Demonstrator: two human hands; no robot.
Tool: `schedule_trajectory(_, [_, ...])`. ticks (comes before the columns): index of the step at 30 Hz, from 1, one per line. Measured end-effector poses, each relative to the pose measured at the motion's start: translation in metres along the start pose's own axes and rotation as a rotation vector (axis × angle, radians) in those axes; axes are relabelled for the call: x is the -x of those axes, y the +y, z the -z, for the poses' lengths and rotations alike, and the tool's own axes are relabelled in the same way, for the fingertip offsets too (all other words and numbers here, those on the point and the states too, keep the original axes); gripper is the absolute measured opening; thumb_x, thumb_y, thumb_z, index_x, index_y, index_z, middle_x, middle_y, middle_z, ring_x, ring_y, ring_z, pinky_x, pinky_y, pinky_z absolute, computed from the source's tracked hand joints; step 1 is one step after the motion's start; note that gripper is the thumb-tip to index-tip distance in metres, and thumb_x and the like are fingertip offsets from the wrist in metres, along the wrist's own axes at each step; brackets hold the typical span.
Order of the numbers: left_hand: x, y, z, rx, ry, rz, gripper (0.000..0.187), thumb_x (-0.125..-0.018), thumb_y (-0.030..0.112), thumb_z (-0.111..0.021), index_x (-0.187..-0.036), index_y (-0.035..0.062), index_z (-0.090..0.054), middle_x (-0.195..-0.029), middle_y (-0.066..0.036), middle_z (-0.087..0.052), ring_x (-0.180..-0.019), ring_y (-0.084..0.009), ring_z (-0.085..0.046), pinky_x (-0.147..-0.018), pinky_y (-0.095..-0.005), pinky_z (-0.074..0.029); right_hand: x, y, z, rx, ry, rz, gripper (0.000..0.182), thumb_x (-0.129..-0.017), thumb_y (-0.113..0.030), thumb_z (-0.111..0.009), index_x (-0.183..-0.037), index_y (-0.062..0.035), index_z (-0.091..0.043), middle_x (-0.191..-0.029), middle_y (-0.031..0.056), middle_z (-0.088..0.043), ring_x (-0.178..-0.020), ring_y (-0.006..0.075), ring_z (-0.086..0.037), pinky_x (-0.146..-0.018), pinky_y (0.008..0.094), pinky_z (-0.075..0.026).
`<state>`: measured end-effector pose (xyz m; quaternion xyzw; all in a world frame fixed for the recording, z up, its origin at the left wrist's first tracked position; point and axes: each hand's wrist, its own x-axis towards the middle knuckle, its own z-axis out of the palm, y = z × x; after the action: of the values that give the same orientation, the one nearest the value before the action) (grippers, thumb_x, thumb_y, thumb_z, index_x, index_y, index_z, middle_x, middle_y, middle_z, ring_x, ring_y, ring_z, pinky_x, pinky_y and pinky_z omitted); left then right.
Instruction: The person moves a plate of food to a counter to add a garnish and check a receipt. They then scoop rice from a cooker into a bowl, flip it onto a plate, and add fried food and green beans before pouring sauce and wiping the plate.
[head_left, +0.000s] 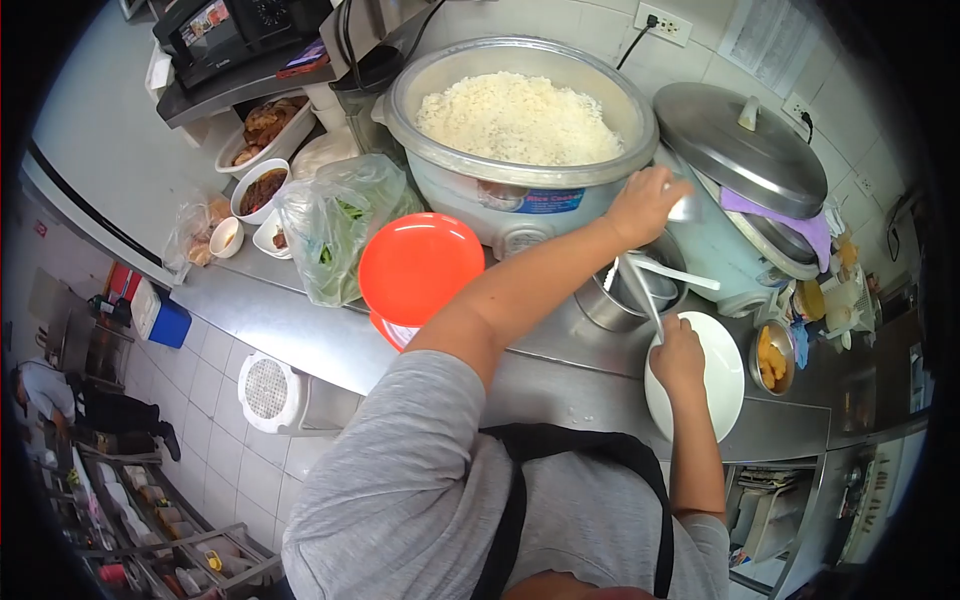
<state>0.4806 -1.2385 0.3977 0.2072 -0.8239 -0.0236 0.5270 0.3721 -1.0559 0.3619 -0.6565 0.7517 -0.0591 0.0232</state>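
Note:
My left hand [648,207] reaches across to the right rim of a large rice cooker [520,55] heaped with white rice [520,118]. Its fingers are closed on a small metallic cup [686,204], partly blurred. My right hand [678,355] grips the handle of a long pale utensil [641,285] and lies over a white oval plate [722,375]. The utensil's far end is near my left hand, above a steel pot [612,307]. Another white utensil [675,272] lies across that pot. An orange-red plate [420,262] sits left of my left forearm.
A clear bag of greens [345,220] and bowls of food [262,190] stand at left. A second cooker with a steel lid [735,140] and a bowl of yellow food [772,358] are at right. Another person [100,400] bends at far left.

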Motion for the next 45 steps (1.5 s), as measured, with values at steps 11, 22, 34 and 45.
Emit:
schedule_trajectory(11, [-0.091,-0.075,0.097,1.719,0.458,1.165,0.045,-0.075,0.003,-0.038,-0.118,-0.0026,-0.028,-0.118,-0.02,-0.036,-0.108,-0.0319,-0.04,-0.089,-0.0495,-0.036,-0.027,0.029,0.108,-0.639,0.037,-0.181,0.024,-0.078,-0.01,-0.045,-0.101,-0.0019,-0.047,-0.065,0.0047,-0.048,-0.055,0.0098,-0.046,-0.05,0.0239,-0.037])
schedule_trajectory(22, [-0.004,-0.213,0.231,1.264,0.69,1.116,0.039,-0.077,0.007,-0.039,-0.115,-0.0034,-0.034,-0.117,-0.018,-0.041,-0.109,-0.031,-0.042,-0.09,-0.0447,-0.036,-0.287,-0.156,0.106,0.11,0.128,0.198,0.035,-0.081,-0.025,-0.045,-0.114,-0.0129,-0.042,-0.102,0.0181,-0.055,-0.096,0.0324,-0.052,-0.078,0.0421,-0.041])
schedule_trajectory(34, [-0.001,-0.227,0.238,1.25,0.859,0.92,0.041,-0.082,0.011,-0.042,-0.117,-0.0068,-0.03,-0.121,-0.018,-0.037,-0.112,-0.0283,-0.039,-0.095,-0.042,-0.033,-0.405,-0.303,0.019,0.388,0.056,0.55,0.031,-0.082,-0.008,-0.036,-0.111,-0.0104,-0.043,-0.095,0.0119,-0.059,-0.089,0.0264,-0.057,-0.07,0.0362,-0.047])
schedule_trajectory(45, [-0.003,-0.227,0.239,1.245,0.787,0.942,0.038,-0.081,0.01,-0.045,-0.113,-0.0062,-0.035,-0.117,-0.017,-0.041,-0.108,-0.027,-0.043,-0.092,-0.0415,-0.036,-0.313,-0.305,0.024,0.375,-0.224,0.794,0.027,-0.079,-0.014,-0.043,-0.105,-0.0142,-0.046,-0.082,0.0113,-0.06,-0.079,0.0271,-0.059,-0.064,0.0391,-0.046])
